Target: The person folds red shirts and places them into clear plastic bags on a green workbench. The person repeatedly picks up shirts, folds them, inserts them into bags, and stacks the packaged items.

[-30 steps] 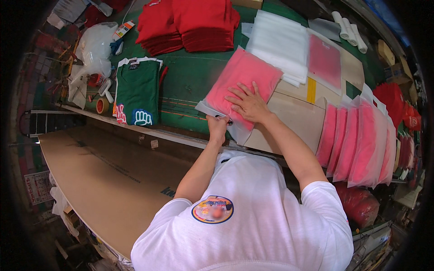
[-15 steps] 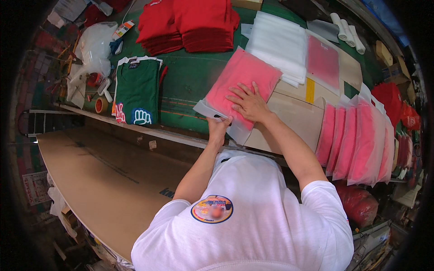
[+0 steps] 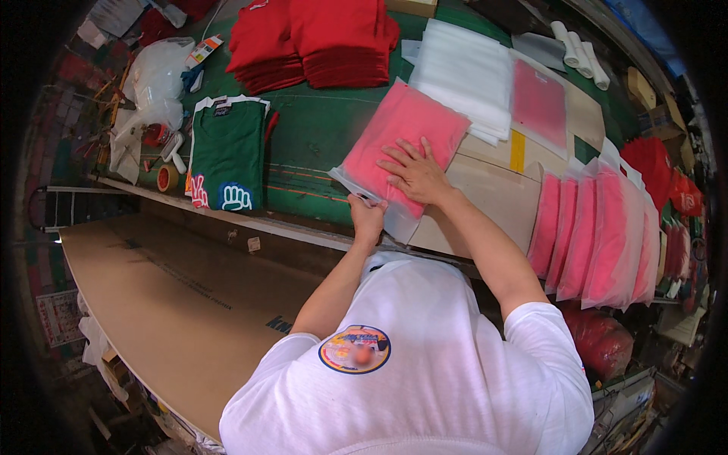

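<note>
The right hand is lying flat, fingers spread, on the bagged pink garment, pressing it down onto the green table — open palm, nothing clamped. The left hand is pinching the near open edge of that clear bag, thumb and fingers closed together on the plastic flap. Compared with a second ago, very little is shifting: the package is sitting in the same spot at the table's near edge, tilted on the diagonal, and both hands are keeping their posts, the left one only working slightly along the flap. My read is that the sealing of the bag's mouth is being finished, not a new step starting.

Around the package: to its right, a row of already bagged pink garments is leaning in a line; beyond it, a stack of empty clear bags; farther up the table, folded red shirts; well to its left, a folded green shirt and a roll of tape.
</note>
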Action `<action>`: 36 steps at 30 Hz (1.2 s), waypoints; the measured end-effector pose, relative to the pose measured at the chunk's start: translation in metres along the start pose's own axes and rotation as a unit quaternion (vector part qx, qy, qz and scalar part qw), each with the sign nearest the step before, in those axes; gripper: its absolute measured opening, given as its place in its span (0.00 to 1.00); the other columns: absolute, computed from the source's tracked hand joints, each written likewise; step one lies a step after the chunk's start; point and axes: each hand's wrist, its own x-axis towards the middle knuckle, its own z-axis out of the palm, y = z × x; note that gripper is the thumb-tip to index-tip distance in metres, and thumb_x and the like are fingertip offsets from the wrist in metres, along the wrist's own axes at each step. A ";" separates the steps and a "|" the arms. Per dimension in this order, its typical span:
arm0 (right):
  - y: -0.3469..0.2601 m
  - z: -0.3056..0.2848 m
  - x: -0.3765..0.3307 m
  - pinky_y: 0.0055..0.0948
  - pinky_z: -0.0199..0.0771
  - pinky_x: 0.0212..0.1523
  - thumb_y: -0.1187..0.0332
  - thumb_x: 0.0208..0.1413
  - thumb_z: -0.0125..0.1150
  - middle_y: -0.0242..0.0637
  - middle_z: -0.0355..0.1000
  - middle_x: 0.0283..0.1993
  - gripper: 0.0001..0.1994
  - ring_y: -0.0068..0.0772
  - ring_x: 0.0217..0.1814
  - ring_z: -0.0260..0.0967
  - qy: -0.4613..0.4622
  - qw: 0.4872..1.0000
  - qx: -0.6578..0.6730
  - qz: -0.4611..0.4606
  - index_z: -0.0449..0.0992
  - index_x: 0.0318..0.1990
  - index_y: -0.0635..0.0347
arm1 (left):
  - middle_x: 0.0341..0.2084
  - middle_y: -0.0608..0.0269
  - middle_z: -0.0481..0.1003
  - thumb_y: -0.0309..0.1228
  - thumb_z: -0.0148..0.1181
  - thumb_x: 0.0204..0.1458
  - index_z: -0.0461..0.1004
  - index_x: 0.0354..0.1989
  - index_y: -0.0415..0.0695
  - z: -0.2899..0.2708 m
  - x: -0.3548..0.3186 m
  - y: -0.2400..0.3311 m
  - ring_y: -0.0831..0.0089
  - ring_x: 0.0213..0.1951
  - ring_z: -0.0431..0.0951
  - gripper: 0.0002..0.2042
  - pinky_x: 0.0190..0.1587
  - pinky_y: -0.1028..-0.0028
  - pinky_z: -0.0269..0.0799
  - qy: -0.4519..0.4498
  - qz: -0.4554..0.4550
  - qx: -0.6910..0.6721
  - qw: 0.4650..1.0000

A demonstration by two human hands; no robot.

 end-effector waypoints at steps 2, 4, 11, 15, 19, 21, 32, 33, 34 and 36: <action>-0.001 0.000 0.000 0.67 0.29 0.79 0.48 0.69 0.48 0.28 0.57 0.78 0.23 0.42 0.82 0.46 0.006 1.000 -0.004 -0.003 0.71 0.69 0.35 | 0.37 0.62 0.68 0.13 0.71 0.44 0.57 0.49 0.36 0.003 0.004 -0.009 0.75 0.36 0.71 0.28 0.41 0.74 0.71 0.004 -0.002 -0.015 1.000; -0.002 -0.001 0.001 0.67 0.29 0.79 0.48 0.69 0.49 0.28 0.57 0.78 0.23 0.42 0.82 0.46 0.000 1.000 0.005 0.002 0.71 0.69 0.35 | 0.39 0.61 0.70 0.11 0.68 0.45 0.60 0.49 0.38 0.002 0.005 -0.014 0.73 0.37 0.73 0.26 0.40 0.72 0.72 -0.012 -0.028 -0.069 0.997; -0.001 0.000 0.000 0.66 0.28 0.79 0.48 0.69 0.49 0.27 0.58 0.78 0.23 0.41 0.83 0.46 -0.001 1.000 0.007 0.007 0.72 0.68 0.34 | 0.37 0.63 0.69 0.12 0.70 0.44 0.60 0.51 0.36 0.013 -0.017 0.016 0.76 0.34 0.70 0.29 0.40 0.75 0.72 -0.035 -0.023 -0.145 0.988; 0.001 0.001 -0.001 0.66 0.28 0.79 0.48 0.69 0.49 0.27 0.57 0.78 0.23 0.42 0.82 0.46 0.006 1.000 0.009 0.002 0.72 0.68 0.34 | 0.37 0.62 0.71 0.11 0.69 0.45 0.58 0.55 0.34 0.011 -0.020 0.019 0.77 0.32 0.71 0.31 0.38 0.76 0.72 -0.013 -0.063 -0.115 0.991; 0.001 0.002 -0.001 0.66 0.29 0.78 0.48 0.69 0.49 0.28 0.57 0.78 0.23 0.42 0.82 0.47 0.009 1.000 0.008 -0.001 0.71 0.68 0.34 | 0.36 0.59 0.74 0.14 0.69 0.48 0.58 0.60 0.31 0.008 -0.017 0.007 0.74 0.35 0.75 0.32 0.39 0.75 0.72 -0.016 -0.050 -0.094 0.994; 0.002 0.003 -0.002 0.66 0.29 0.78 0.48 0.69 0.49 0.28 0.58 0.78 0.23 0.42 0.82 0.47 0.012 1.000 0.005 -0.001 0.71 0.69 0.34 | 0.35 0.61 0.74 0.14 0.68 0.49 0.61 0.57 0.32 0.006 -0.017 0.006 0.74 0.34 0.75 0.28 0.39 0.75 0.72 -0.035 -0.050 -0.085 0.995; 0.000 0.002 -0.003 0.66 0.29 0.78 0.49 0.69 0.49 0.28 0.58 0.78 0.24 0.42 0.82 0.46 0.009 1.000 0.007 0.006 0.71 0.69 0.35 | 0.35 0.61 0.76 0.14 0.66 0.50 0.72 0.45 0.41 -0.002 -0.008 0.034 0.69 0.30 0.77 0.15 0.30 0.69 0.75 -0.020 -0.028 -0.215 0.976; 0.001 0.002 -0.003 0.66 0.29 0.78 0.49 0.69 0.49 0.28 0.58 0.78 0.24 0.42 0.82 0.46 0.008 1.000 0.006 0.006 0.71 0.69 0.35 | 0.34 0.61 0.76 0.13 0.65 0.49 0.72 0.43 0.40 0.000 -0.009 0.038 0.70 0.30 0.77 0.15 0.30 0.69 0.74 -0.013 -0.031 -0.215 0.976; 0.000 0.002 -0.003 0.66 0.29 0.78 0.49 0.69 0.49 0.28 0.58 0.78 0.24 0.42 0.82 0.46 0.007 1.000 0.005 0.007 0.71 0.69 0.35 | 0.33 0.61 0.75 0.13 0.65 0.47 0.72 0.42 0.40 0.003 -0.010 0.042 0.70 0.29 0.76 0.15 0.29 0.70 0.74 -0.007 -0.034 -0.215 0.976; -0.002 0.001 -0.003 0.66 0.29 0.78 0.49 0.69 0.49 0.28 0.58 0.78 0.24 0.42 0.82 0.46 0.006 1.000 0.006 0.006 0.71 0.69 0.35 | 0.33 0.61 0.75 0.11 0.63 0.44 0.71 0.42 0.39 0.002 -0.007 0.039 0.70 0.29 0.76 0.17 0.28 0.71 0.73 -0.016 -0.049 -0.192 0.980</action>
